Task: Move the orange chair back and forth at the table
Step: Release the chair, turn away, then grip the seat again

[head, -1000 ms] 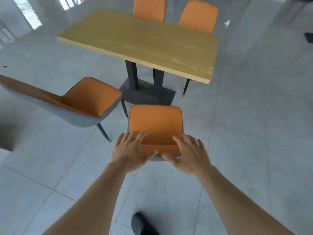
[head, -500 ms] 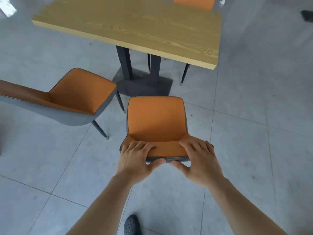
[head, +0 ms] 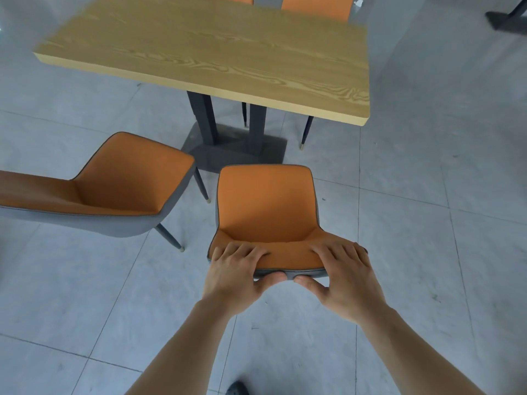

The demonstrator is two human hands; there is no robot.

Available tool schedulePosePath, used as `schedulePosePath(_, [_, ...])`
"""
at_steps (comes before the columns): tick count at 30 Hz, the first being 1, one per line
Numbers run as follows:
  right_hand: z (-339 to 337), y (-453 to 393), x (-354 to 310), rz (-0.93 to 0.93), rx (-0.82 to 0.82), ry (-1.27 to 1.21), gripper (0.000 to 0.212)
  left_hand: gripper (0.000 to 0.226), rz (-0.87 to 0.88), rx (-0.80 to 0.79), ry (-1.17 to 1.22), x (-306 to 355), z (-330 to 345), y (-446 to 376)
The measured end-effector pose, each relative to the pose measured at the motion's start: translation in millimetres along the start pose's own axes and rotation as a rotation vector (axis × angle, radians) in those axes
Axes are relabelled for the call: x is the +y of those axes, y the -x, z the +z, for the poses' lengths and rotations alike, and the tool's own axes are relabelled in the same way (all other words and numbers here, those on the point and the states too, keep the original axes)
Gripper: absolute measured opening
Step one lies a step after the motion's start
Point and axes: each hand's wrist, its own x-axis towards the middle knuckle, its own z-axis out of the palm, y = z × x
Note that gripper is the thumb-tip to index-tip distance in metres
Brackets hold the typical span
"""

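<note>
An orange chair with a grey shell stands on the tiled floor in front of me, its seat facing the wooden table. The seat's front edge is short of the table's near edge. My left hand grips the left part of the backrest's top rim, fingers over the orange side and thumb on the grey back. My right hand holds the right part of the same rim in the same way. The chair's legs are hidden under the seat.
A second orange chair stands at the left, turned sideways, close to the held chair. Two more orange chairs sit behind the table. The table's dark pedestal base lies ahead of the seat. My shoe shows at the bottom.
Both hands have closed fully over the backrest rim, fingers curling further onto the orange side. The chair and table have drawn nearer in view and the camera has tilted down.
</note>
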Motion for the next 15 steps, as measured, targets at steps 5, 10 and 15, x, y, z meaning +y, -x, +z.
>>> schedulePosePath(5, [2.4,-20.5,-11.5,0.031,0.002,0.008,0.077,0.081,0.034,-0.013,-0.028,-20.2,-9.7,-21.1])
schedulePosePath(10, [4.4,-43.6,-16.9,0.048,0.003,0.016,0.079,0.081,0.059,0.007,-0.042,-34.9,-18.1,-42.8])
schedulePosePath(15, [6.3,-73.3,-16.8,0.08,0.004,0.029,0.083,0.083,0.07,-0.013,-0.05,-46.9,-28.9,-74.7])
